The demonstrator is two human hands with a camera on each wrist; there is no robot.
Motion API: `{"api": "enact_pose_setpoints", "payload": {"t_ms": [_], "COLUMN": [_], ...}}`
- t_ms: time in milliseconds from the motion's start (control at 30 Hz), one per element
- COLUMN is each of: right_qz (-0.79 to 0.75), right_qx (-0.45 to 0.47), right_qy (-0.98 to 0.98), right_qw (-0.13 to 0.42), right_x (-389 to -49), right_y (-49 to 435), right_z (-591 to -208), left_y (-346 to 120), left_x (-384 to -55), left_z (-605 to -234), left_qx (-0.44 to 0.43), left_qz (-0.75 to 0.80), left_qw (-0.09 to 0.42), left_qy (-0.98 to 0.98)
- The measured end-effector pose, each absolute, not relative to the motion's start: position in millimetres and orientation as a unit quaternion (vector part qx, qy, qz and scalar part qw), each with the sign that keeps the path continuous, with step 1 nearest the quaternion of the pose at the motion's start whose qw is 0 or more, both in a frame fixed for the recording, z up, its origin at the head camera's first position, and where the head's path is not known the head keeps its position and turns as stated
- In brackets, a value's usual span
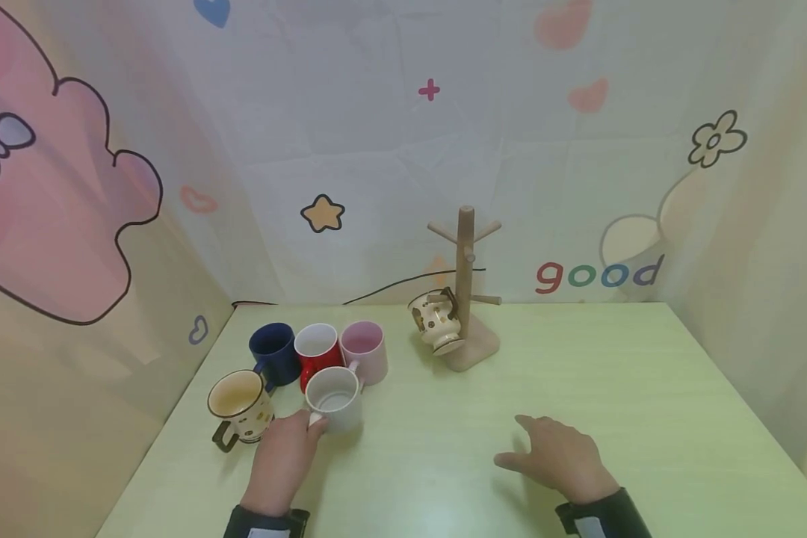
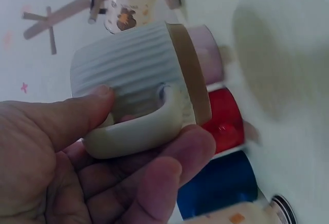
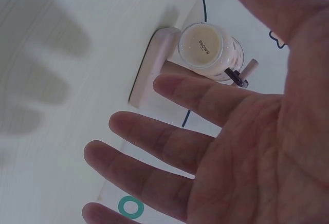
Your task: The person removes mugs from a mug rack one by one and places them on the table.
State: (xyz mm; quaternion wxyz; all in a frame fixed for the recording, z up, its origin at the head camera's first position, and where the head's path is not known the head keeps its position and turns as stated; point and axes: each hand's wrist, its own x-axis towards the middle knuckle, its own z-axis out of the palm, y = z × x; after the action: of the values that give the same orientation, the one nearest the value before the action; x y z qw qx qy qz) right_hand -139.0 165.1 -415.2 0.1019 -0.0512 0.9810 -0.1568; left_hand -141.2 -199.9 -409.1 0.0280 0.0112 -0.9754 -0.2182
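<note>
My left hand [image 1: 285, 454] grips a white ribbed mug [image 2: 133, 75] by its handle [image 2: 139, 131]. In the left wrist view the mug is tilted, its tan base band facing right, and it is held above the table. My right hand [image 1: 557, 457] hovers over the table on the right, fingers spread, holding nothing. Beyond both hands stands a wooden mug tree [image 1: 466, 276], where a cream patterned mug [image 1: 437, 323] hangs by its dark handle from a lower left peg. Its underside faces the right wrist camera.
Behind the held mug stand a navy mug [image 1: 276, 353], a red mug [image 1: 321, 362] with a white inside, and a pink mug [image 1: 368, 357]. Another cream patterned mug [image 1: 245, 411] with a brown handle stands at the left. A printed curtain [image 1: 376, 149] borders the table [image 1: 612, 373].
</note>
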Motion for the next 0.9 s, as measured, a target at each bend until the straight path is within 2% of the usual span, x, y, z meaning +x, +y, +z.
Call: {"api": "enact_pose_setpoints", "payload": {"t_ms": [300,667,900], "right_qz": [-0.157,-0.162,-0.163], "right_qx": [-0.058,-0.065,-0.067], "right_qy": [0.98,0.979,0.979], "right_qw": [0.104,0.105,0.104], "right_x": [-141,-141,-143], "right_y": [162,161,161], "right_z": [-415,-415,-418], "left_y": [-223,-233,-238], "left_x": [-138,-137,-139], "left_z": [-422,-432,-439], "left_qx": [0.065,0.071,0.094], "left_qz": [-0.218,-0.213,-0.205], "left_qw": [0.033,0.06,0.027], "left_qy": [-0.973,-0.973,-0.974]}}
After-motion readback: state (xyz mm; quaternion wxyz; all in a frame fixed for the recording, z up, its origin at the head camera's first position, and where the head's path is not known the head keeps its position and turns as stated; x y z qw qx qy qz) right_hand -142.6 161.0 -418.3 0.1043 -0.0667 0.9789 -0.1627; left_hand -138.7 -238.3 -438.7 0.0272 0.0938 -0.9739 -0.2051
